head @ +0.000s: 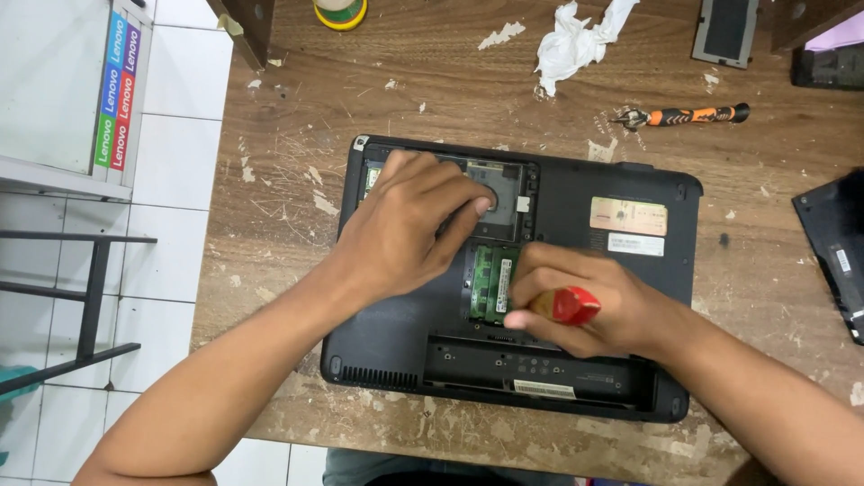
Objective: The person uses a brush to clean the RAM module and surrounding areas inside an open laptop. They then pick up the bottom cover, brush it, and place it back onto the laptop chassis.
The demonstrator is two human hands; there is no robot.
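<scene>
Right hand (576, 301) grips a red-handled tool (565, 306) (left fingers (468, 211) press the laptop (594, 270), beige label (628, 216) beside).

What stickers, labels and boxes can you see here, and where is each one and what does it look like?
Tan sticker: rectangle on the upturned laptop's right side.
White sticker: small strip just below the tan one.
Barcode-style label: thin white strip near the laptop's front edge.
White box: far left, its side carrying a striped band of blue, purple, red and green.
No screens show.
</scene>
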